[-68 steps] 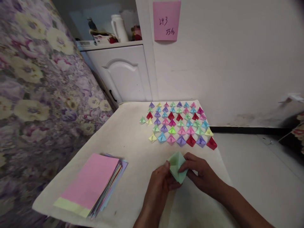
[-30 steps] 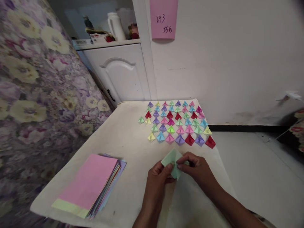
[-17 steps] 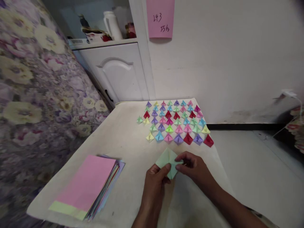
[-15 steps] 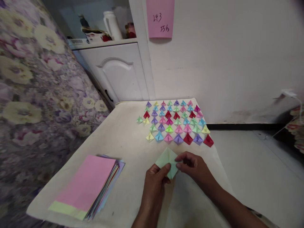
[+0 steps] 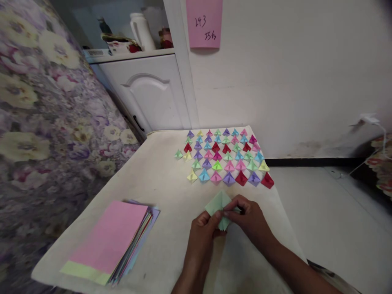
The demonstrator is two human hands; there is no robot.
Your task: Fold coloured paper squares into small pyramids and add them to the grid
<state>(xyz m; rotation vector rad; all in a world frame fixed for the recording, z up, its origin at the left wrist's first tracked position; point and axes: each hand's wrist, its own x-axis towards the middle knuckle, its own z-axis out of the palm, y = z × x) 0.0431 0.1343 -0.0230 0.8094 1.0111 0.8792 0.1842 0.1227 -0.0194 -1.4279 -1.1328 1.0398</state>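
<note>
From where I stand, I see the left hand (image 5: 201,230) holding a pale green, diamond-shaped piece of folded paper (image 5: 218,201), with the thumb pressed flat on its front face and the other fingers behind it. The right hand (image 5: 247,216) is narrow: its thumb and index finger are pinched together on the right part of the same paper. This paper is in the air, over the near part of a counter (image 5: 159,171) which is covered with cream-white cloth.

Just beyond the hands, small folded paper pieces (image 5: 228,179) in red, pink, purple, blue, green and yellow lie in several rows, reaching to the far edge. At the left, well apart from the hands, there is a thick stack of coloured paper sheets (image 5: 112,232); the top one is pink, and a pale yellow-green one shows below its near edge.

Behind the counter stands a white cabinet door (image 5: 153,94), and above it, on the shelf, a white jug (image 5: 142,32). A pink sheet with handwriting (image 5: 204,24) hangs on the white wall (image 5: 275,81).
</note>
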